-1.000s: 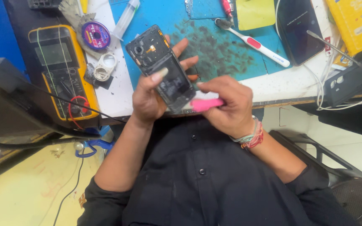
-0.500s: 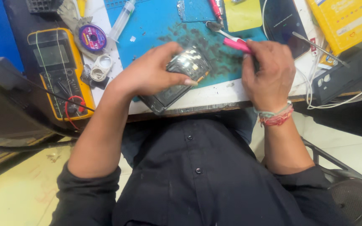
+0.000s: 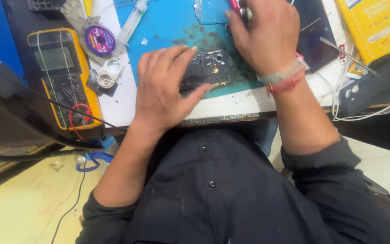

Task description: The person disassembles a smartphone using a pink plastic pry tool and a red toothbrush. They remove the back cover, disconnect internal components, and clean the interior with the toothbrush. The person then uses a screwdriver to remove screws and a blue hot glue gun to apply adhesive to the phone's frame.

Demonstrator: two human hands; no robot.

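Opened black phone body (image 3: pixel 204 72), earlier lifted off the blue mat (image 3: pixel 168 27), now laid flat there under left hand (image 3: pixel 163 92); right hand (image 3: pixel 262 36) moved far, closed on pink-handled tool (image 3: pixel 234 6).

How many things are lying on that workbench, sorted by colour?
Counting only what shows clearly:
Yellow: 2, the multimeter and the box
Black: 2, the opened phone under the left hand and the dark phone beside the right hand
Purple: 1, the wire spool
Clear: 1, the syringe
Blue: 1, the mat
Total: 7
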